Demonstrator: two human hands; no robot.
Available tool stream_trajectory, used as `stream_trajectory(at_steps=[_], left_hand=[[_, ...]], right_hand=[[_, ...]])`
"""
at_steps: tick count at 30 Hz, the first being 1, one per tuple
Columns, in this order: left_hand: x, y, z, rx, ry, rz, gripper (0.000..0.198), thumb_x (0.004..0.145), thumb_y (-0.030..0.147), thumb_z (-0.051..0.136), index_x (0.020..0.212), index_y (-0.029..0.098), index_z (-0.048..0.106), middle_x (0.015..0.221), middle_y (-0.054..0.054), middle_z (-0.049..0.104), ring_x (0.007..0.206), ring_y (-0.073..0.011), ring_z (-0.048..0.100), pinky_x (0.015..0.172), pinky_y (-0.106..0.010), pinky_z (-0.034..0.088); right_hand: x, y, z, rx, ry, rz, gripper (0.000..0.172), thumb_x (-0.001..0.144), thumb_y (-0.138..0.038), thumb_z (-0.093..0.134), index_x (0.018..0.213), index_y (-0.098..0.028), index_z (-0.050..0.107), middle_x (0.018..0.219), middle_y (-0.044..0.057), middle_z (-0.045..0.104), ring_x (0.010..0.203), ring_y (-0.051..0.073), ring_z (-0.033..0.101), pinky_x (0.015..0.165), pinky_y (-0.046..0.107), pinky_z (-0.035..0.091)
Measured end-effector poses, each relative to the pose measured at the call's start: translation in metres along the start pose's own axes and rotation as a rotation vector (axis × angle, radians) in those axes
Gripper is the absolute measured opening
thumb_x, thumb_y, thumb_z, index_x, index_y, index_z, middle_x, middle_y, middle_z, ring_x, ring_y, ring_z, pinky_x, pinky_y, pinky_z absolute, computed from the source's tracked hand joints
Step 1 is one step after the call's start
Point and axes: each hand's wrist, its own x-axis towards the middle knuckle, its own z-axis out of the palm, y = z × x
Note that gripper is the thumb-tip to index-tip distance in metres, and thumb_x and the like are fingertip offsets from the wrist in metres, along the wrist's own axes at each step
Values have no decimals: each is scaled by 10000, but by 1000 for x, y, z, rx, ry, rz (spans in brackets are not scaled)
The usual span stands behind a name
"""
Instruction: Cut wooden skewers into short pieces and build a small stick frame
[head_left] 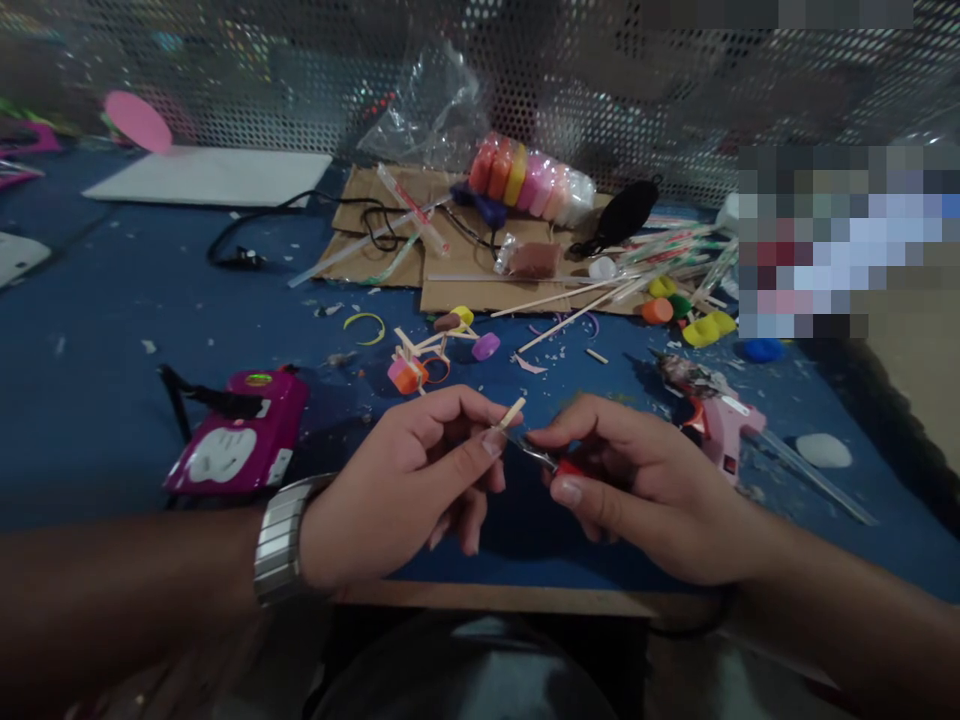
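Observation:
Between thumb and fingers, my left hand (420, 470) pinches a short pale wooden stick (513, 412). My right hand (637, 480) is closed around a small red-handled metal tool (566, 467), whose thin shiny end points at the stick. Most of its handle is hidden in the fingers, and its exact kind is unclear. The tool's tip is close to my left fingertips; I cannot tell whether it touches the stick. Just beyond my left hand lies an orange and pink clay piece (407, 374) with pale sticks joined to it.
A pink glue gun (724, 425) lies at right, a magenta device (240, 435) at left. Behind are cardboard (457, 296), packed coloured clay (525, 180), straws (667, 250) and a black cable (247, 222). Scraps dot the blue table (120, 380). Perforated metal (285, 90) stands along the back.

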Motion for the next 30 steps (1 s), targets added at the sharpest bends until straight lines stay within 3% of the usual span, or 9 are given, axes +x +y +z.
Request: stream_trajectory(at_steps=[9,13,21,30], left_hand=[[0,0,0,3,7,10,278,1003,407,758,1094,183,620,754,66,656,406,-47,603,382,-100,435],[1,0,-1,23,9,-14,242,1029,381,714,1117,184,606,775,57,668,413,-51,622,376,-86,391],[0,1,-1,133,-1,53,282,1012,377,713,1149,172,575,821,45,683,408,-31,579,407,-112,436],[-1,0,1,191,7,56,363,1044,407,667,1323,190,585,834,33,679,377,-12,501,382,-106,389]], right_hand=[[0,-2,0,83,-23,65,249,1055,-395,733,1245,-251,661,909,-35,637,584,51,613,498,163,503],[2,-4,3,138,-29,121,258,1056,-415,728,1227,-242,642,903,-37,632,595,49,601,488,148,499],[2,-5,4,174,-46,167,268,1061,-436,716,1215,-244,609,865,-61,599,579,41,581,485,136,486],[2,-5,7,139,-42,160,265,1069,-445,703,1214,-245,608,815,-69,577,569,48,573,479,143,463]])
